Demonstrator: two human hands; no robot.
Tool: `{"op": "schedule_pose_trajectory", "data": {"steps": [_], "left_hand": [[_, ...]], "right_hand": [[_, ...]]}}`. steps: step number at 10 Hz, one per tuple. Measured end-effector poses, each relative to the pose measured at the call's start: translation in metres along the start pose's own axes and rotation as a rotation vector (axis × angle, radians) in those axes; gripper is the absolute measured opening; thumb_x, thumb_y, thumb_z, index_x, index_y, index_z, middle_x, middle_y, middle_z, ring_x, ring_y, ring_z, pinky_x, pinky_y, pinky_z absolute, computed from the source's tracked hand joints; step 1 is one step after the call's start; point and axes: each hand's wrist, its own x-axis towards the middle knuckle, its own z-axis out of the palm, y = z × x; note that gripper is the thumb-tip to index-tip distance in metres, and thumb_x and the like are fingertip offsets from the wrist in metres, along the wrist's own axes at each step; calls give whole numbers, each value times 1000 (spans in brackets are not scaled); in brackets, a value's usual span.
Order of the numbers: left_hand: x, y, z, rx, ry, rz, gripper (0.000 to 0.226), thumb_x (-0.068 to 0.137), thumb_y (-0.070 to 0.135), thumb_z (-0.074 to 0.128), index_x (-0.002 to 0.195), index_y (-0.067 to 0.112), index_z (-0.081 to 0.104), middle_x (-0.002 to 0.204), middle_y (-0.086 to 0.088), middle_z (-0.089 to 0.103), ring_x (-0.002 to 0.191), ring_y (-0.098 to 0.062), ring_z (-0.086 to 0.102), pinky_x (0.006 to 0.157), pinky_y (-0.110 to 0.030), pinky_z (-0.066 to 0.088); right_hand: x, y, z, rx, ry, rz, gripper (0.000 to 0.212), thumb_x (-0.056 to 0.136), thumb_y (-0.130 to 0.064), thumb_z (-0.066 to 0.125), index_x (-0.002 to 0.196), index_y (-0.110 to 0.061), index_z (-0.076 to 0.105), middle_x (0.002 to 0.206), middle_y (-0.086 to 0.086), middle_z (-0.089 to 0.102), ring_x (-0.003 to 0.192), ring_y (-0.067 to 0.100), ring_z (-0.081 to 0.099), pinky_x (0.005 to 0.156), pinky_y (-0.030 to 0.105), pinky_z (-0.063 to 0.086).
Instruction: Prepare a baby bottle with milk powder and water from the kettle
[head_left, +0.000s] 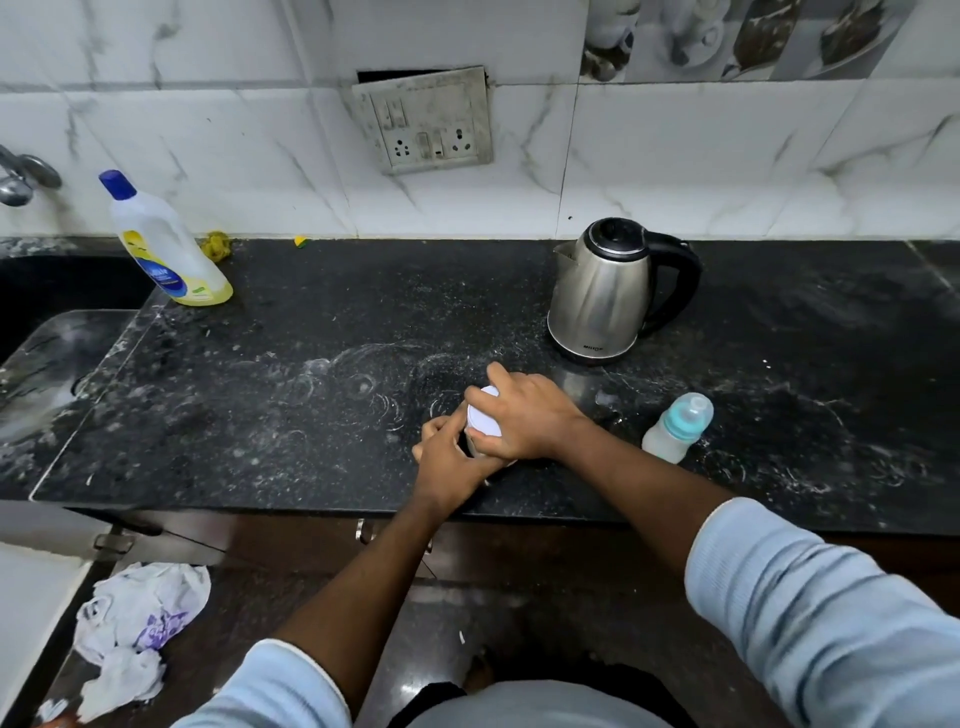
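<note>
A small container with a white lid (483, 418) stands near the front edge of the black counter (291, 395). My right hand (524, 415) grips the lid from above. My left hand (449, 457) curls round the container's body, which is mostly hidden. A baby bottle (675, 428) with a teal collar and clear cap stands to the right of my hands. The steel kettle (613, 291) with a black handle and shut lid stands behind them.
A dish-soap bottle (166, 244) with a blue cap stands at the back left beside the sink (57, 332). A wall socket plate (426, 119) sits above the counter. Crumpled white cloth (137, 623) lies on the floor at lower left.
</note>
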Motion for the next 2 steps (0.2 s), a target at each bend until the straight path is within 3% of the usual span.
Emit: {"op": "schedule_pose_trajectory", "data": {"steps": [1, 2], "left_hand": [[-4, 8, -1, 15, -11, 9, 85, 64, 60, 89, 143, 52, 57, 136, 2, 53, 127, -4, 37, 90, -3, 34], [-5, 15, -5, 84, 6, 47, 95, 58, 75, 76, 146, 53, 51, 143, 1, 52, 140, -11, 31, 105, -26, 32]], "right_hand": [[-5, 4, -6, 67, -10, 7, 63, 96, -69, 46, 140, -25, 54, 123, 13, 53, 95, 35, 64, 77, 43, 49], [-15, 11, -10, 248, -41, 77, 73, 98, -74, 34, 160, -38, 30, 137, 8, 49, 115, 31, 59, 89, 46, 51]]}}
